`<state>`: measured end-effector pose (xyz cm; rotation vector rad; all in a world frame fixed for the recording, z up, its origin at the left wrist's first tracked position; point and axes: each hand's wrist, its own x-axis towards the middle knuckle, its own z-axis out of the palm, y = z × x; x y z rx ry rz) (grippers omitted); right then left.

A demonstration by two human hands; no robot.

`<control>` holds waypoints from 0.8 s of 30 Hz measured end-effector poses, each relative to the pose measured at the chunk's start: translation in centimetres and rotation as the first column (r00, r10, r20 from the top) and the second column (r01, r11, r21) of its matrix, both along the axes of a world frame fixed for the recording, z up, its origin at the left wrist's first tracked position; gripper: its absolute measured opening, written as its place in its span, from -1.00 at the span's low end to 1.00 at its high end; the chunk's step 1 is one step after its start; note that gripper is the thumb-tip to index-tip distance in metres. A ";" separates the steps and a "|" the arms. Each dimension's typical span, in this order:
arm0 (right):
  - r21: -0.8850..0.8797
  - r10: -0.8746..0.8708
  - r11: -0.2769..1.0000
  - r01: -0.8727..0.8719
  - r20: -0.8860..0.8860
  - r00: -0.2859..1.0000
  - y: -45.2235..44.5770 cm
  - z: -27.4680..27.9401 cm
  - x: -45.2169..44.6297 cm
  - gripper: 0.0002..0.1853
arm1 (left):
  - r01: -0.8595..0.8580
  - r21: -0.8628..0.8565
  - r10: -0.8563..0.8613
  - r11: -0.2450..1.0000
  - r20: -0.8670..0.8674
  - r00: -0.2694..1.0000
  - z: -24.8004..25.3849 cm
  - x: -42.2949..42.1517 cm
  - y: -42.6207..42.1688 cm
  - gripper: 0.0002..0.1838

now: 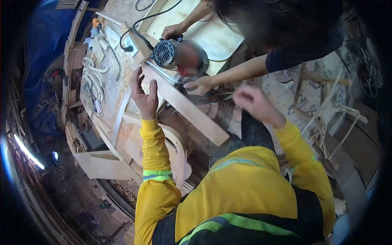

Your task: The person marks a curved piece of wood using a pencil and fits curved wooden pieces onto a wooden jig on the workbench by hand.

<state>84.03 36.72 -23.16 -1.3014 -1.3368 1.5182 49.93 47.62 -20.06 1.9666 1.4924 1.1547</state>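
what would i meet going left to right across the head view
Lit tube → curved wood pieces → left hand → power tool → right hand → wooden frame

This is a woodworking workshop: sawdust (125,78) coats the worktop (111,87), and curved wooden pieces (98,86) lie along its left edge. A corded power tool (164,54) sits by a long board (192,109).
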 end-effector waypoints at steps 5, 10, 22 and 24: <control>0.214 0.016 0.969 -0.126 0.451 0.893 15.1 -6.9 -2.4 -0.76 | -0.175 -0.154 0.172 0.972 -0.031 0.985 -0.7 -0.8 -7.0 -0.42; 0.007 0.247 0.955 -0.298 0.543 0.803 23.6 -14.9 -4.9 -0.50 | -0.363 -0.319 0.330 0.875 -0.153 0.931 -3.0 -3.5 -17.8 -0.43; -0.271 0.514 0.856 -0.440 0.369 0.774 25.1 -16.9 -8.0 -0.52 | -0.596 -0.518 0.493 0.613 -0.338 0.801 -6.7 -5.4 -34.0 -0.35; -0.029 0.260 0.955 -0.294 0.552 0.792 24.9 -17.6 -8.3 -0.62 | -0.585 -0.526 0.484 0.617 -0.332 0.810 -6.5 -4.9 -33.8 -0.33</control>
